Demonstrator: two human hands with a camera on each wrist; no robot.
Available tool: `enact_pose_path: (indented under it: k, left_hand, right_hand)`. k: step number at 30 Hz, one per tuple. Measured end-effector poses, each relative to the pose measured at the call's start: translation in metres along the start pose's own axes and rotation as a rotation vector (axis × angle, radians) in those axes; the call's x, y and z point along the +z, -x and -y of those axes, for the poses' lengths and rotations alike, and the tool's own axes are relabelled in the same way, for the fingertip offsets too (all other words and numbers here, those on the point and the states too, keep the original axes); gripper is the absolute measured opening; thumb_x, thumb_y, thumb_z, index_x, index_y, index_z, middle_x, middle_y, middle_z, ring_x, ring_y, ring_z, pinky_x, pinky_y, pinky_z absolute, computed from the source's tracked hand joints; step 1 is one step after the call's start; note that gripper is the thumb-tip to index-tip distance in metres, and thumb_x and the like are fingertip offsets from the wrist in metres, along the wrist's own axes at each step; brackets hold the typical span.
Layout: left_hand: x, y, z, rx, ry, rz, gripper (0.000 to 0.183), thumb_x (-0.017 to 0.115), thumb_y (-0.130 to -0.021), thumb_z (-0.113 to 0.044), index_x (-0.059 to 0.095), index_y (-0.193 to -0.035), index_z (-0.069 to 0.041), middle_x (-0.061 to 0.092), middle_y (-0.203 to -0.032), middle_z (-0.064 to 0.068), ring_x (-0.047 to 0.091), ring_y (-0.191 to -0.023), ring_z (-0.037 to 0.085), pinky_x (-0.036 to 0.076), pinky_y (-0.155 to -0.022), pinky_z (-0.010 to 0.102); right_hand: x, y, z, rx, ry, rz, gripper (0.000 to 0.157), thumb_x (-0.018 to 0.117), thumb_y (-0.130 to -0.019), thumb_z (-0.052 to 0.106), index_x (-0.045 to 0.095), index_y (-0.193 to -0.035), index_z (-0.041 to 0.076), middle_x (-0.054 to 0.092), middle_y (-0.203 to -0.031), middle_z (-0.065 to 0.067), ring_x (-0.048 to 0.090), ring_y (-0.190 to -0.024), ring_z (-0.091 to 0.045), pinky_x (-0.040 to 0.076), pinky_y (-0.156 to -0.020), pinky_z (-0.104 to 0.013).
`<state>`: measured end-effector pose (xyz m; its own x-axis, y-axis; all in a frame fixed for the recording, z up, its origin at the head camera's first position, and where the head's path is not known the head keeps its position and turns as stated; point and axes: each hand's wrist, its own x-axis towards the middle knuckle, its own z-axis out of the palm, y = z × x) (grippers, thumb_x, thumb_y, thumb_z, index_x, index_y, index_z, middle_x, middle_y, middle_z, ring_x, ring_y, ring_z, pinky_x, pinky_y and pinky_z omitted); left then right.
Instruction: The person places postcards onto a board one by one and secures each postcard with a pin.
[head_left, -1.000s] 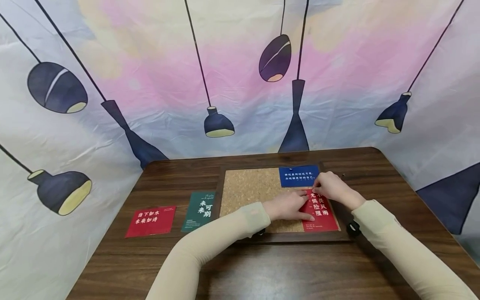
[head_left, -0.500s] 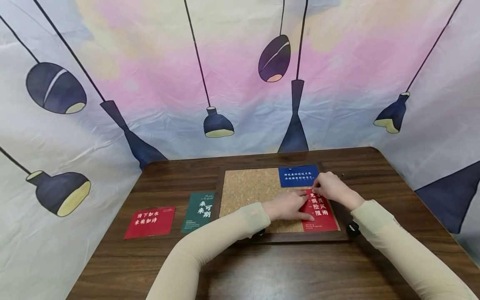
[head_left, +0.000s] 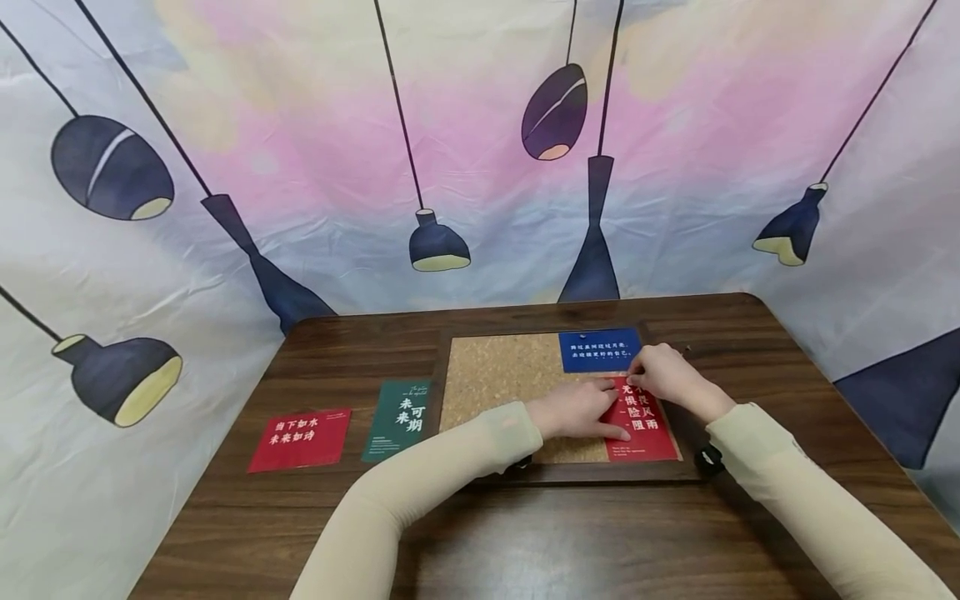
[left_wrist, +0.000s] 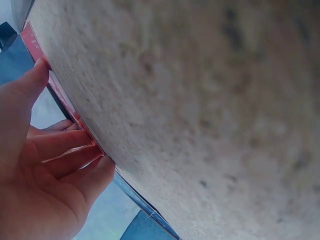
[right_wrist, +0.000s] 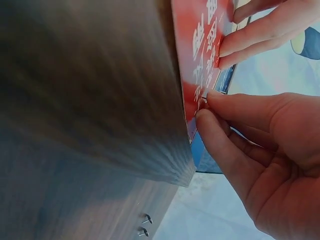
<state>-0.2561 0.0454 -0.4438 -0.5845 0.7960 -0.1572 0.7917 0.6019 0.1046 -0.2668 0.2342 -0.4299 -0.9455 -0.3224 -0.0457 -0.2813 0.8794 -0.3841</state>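
Observation:
A red card [head_left: 641,437] with white characters lies upright on the right part of a framed corkboard [head_left: 495,375]. My left hand [head_left: 576,410] presses its left side with spread fingers; in the left wrist view the fingertips [left_wrist: 106,162] meet the card's edge. At the card's top, my right hand [head_left: 670,377] pinches a small thumbtack [right_wrist: 204,96] between thumb and forefinger, its point towards the card. Just above is a blue card [head_left: 600,353] on the board, with a tack at its top edge.
Left of the board lie a green card [head_left: 393,425], partly behind the left sleeve, and another red card [head_left: 300,442]. Two loose thumbtacks [right_wrist: 147,219] rest on the wooden table [head_left: 555,542] beyond the board's frame. A painted cloth backdrop [head_left: 322,167] hangs behind.
Both hands keep their places on the red card, with hardly any movement. The head view has shifted slightly.

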Motion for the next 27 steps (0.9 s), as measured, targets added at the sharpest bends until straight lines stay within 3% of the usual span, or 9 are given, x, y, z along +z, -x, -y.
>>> enact_pose_path:
  k: [11,27]
  left_hand:
    - [-0.0005,-0.0020,-0.0072,0.019,-0.038,0.008,0.077,0.057,-0.092,-0.066,0.055,-0.145,-0.011,0.050,-0.151,0.004,0.053,-0.132,0.013,0.045,-0.104,0.026]
    - [0.0021,-0.0002,-0.0011,0.010,-0.047,-0.026,0.077,0.057,-0.092,-0.067,0.055,-0.144,-0.010,0.050,-0.151,0.005,0.055,-0.130,0.015,0.048,-0.100,0.026]
  right_hand:
    - [-0.0002,0.0095,-0.0043,-0.010,0.005,-0.019,0.010,0.073,-0.091,0.005,0.078,-0.092,-0.003,0.073,-0.087,-0.014,0.062,-0.068,-0.017,0.055,-0.062,-0.035]
    - [0.0035,-0.0005,0.0000,-0.091,0.073,-0.053,0.008,0.073,-0.089,0.000,0.078,-0.083,-0.001,0.072,-0.079,-0.010,0.065,-0.067,-0.018,0.057,-0.061,-0.036]
